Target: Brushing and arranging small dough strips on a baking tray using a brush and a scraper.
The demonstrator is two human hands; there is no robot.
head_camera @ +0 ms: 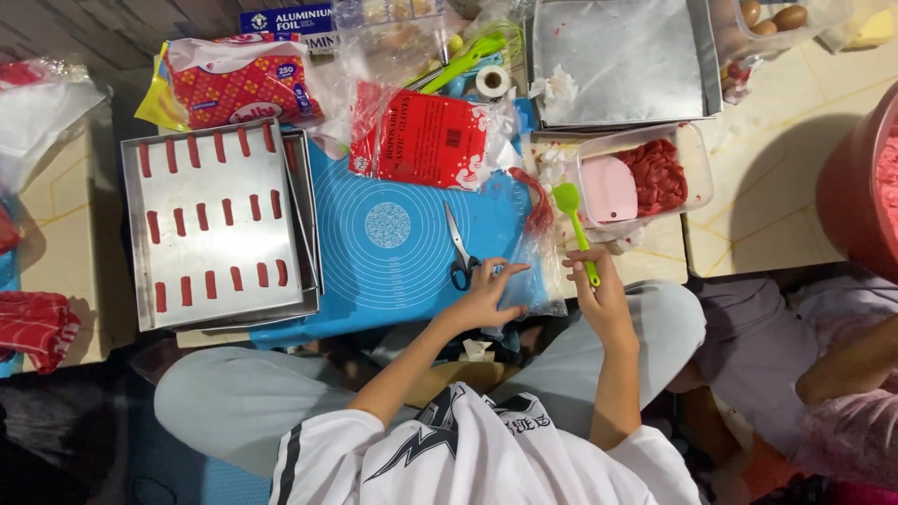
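My left hand [486, 295] presses down on a clear plastic piping bag [535, 271] that lies at the right edge of a blue silicone mat [393, 243]. The bag's upper end holds red batter. My right hand [599, 285] grips the handle of a green silicone spatula [571, 210], whose blade points up toward a clear plastic tub [645, 178] of red batter. Black-handled scissors [458, 248] lie on the mat just left of my left hand.
A metal baking tray [220, 224] with rows of red piped strips sits to the left. Behind the mat lie a red packet [426, 140], a red and yellow bag [234, 84], a foil box and a foil-lined tray [622, 61]. Another person sits at the right by a red basin [856, 187].
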